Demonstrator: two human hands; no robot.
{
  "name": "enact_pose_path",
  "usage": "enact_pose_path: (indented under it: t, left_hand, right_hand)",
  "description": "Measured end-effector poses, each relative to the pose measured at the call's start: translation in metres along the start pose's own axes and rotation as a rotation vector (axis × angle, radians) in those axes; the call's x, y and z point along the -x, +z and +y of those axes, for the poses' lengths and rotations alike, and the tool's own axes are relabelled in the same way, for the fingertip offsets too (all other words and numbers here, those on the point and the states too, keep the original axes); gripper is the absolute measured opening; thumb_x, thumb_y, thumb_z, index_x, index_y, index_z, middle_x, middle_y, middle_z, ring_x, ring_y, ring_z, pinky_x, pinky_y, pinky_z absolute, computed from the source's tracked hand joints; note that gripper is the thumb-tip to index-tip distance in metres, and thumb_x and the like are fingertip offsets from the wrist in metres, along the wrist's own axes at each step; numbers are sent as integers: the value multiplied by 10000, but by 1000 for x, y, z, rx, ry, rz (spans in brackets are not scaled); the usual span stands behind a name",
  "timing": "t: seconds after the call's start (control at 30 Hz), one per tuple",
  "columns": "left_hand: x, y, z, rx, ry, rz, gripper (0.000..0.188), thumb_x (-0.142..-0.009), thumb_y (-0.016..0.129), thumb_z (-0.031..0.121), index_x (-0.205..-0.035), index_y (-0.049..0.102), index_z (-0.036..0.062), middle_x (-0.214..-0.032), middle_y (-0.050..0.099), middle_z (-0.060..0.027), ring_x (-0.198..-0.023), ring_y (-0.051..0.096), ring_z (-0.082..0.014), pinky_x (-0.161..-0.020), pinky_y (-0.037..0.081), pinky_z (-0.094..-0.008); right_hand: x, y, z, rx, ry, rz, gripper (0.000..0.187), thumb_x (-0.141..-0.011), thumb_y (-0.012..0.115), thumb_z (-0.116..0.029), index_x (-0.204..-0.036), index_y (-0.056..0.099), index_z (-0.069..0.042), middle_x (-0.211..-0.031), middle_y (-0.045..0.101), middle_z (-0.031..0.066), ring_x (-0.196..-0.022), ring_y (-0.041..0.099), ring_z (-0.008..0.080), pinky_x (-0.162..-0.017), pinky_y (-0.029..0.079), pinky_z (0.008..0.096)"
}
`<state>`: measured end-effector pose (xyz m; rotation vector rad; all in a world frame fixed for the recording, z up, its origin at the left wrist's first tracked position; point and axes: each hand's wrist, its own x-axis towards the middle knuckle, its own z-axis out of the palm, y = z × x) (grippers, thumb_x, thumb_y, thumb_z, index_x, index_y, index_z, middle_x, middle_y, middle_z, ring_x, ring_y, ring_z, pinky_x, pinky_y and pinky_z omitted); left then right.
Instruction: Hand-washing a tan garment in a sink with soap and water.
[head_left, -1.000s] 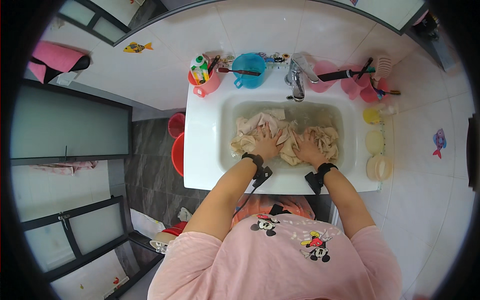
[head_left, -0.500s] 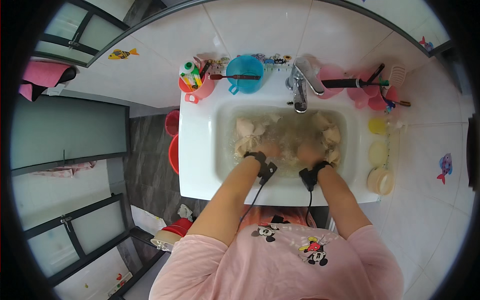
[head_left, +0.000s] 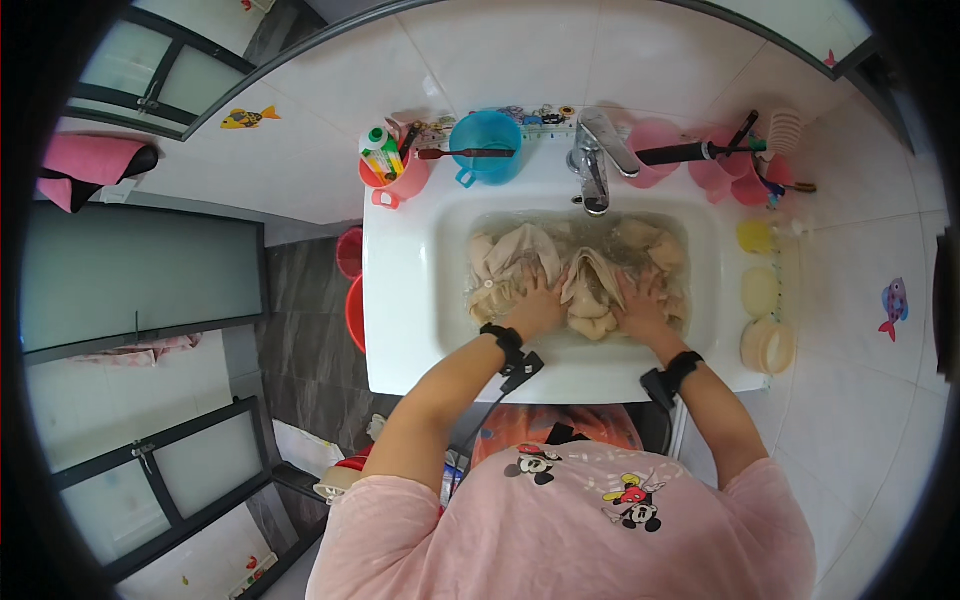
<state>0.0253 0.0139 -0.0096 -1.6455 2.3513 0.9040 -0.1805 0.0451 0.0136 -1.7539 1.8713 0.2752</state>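
Observation:
A beige garment (head_left: 592,290) lies bunched in murky water in the white sink (head_left: 452,300), with folds breaking the surface at the left, middle and right. My left hand (head_left: 537,303) rests on the cloth left of the centre, fingers spread and stretched toward the far side. To the right of the middle fold, my right hand (head_left: 643,306) lies on the cloth, its fingers also spread. Neither hand is closed round the fabric. Both wrists wear black straps with small devices.
A chrome faucet (head_left: 593,170) reaches over the sink's far edge. Behind the sink stand a blue cup (head_left: 487,150), a pink cup (head_left: 396,180) holding tubes, and more pink cups (head_left: 652,152) with brushes. Soap dishes and a round tub (head_left: 768,347) line the right edge.
My hands have come up from the cloudy water and opened out on the cloth, the right one farther right. The garment has spread, with a fold now raised between them.

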Motion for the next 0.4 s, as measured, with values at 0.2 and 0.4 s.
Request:
enact_pose_path:
  t: [0.2, 0.4]
  left_hand:
    - [-31, 36, -11, -342, -49, -120, 552, -826, 424, 395, -1279, 362, 86, -1349, 217, -219, -1256, 112, -454, -916, 192, -656]
    - [-46, -26, -57, 211, 0, -451, 490, -771, 516, 392, -1159, 496, 93, -1379, 215, -194, -1270, 195, -354, -905, 296, -592]
  right_hand:
    - [-37, 33, 7, 212, -47, -37, 620, -754, 516, -264, -1287, 331, -5, -1328, 229, 266, -1226, 173, 465, -970, 178, 573]
    - [-35, -12, 17, 146, -368, -208, 489, -783, 480, -230, -1216, 446, -6, -1333, 313, 171, -1250, 213, 360, -958, 211, 569]
